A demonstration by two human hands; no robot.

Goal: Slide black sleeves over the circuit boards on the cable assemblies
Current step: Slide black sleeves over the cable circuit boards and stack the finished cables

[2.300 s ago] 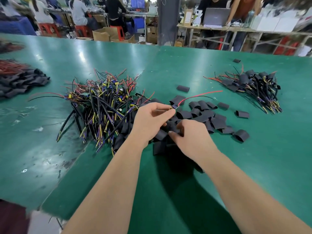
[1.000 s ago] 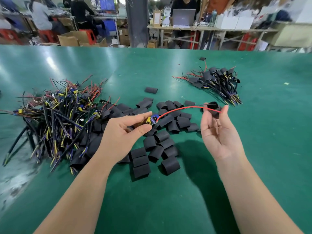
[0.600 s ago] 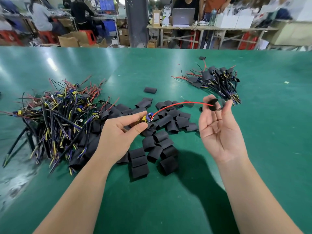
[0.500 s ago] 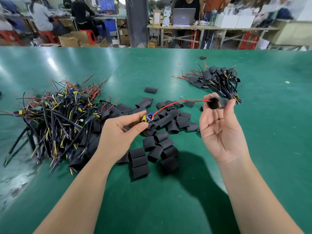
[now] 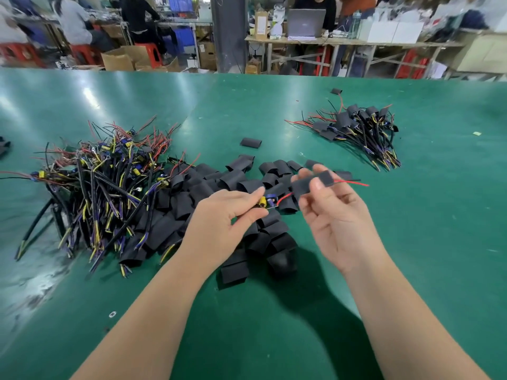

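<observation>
My left hand (image 5: 222, 229) pinches a cable assembly by its small circuit board (image 5: 267, 201), which carries a yellow and a blue part. A red wire (image 5: 354, 183) runs from the board to the right. My right hand (image 5: 334, 215) pinches a black sleeve (image 5: 312, 182) threaded onto that red wire; the wire's tip sticks out past the sleeve on the right. The sleeve sits a short way right of the board, not over it. Loose black sleeves (image 5: 236, 182) lie in a heap under both hands.
A tangled pile of unsleeved cable assemblies (image 5: 101, 182) lies at the left on the green table (image 5: 274, 325). A smaller pile of sleeved assemblies (image 5: 359, 130) lies at the far right. One sleeve (image 5: 251, 142) lies alone further back. People work at benches beyond the table.
My right hand has drawn in toward my left, and the sleeve has travelled along the red wire from its tip toward the board. My left hand has held the board about still.
</observation>
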